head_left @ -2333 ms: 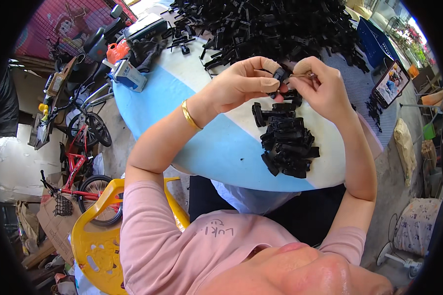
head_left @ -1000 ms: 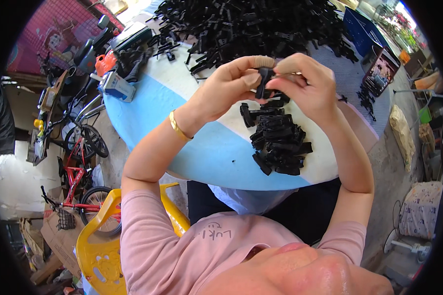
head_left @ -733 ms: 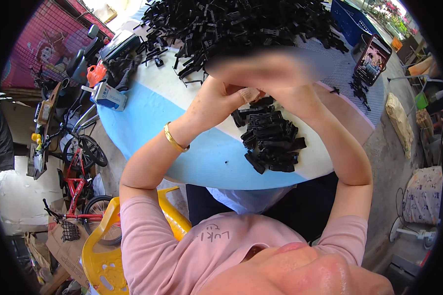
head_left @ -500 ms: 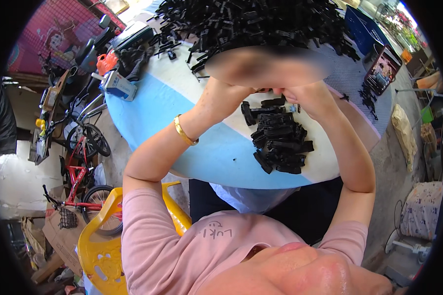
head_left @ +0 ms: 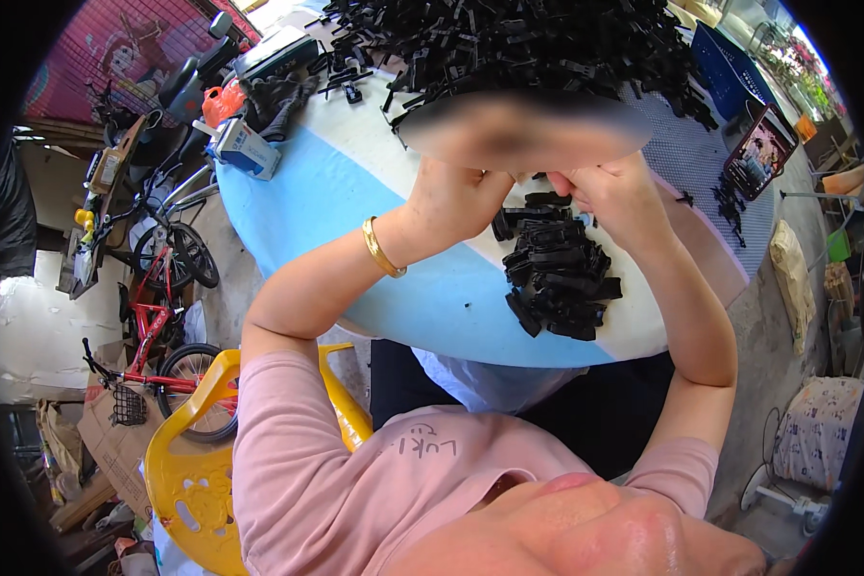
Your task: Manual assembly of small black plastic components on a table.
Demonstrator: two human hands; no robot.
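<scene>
Head view: hands (head_left: 538, 197) above black clips (head_left: 559, 278).

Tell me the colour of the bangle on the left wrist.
Gold; the bangle shows clearly in the head view.

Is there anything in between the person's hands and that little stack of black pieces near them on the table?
Nothing visible. The left hand and right hand hang just above the small pile of black plastic pieces on the table. The fingertips are blurred, so any grip is hidden.
</scene>
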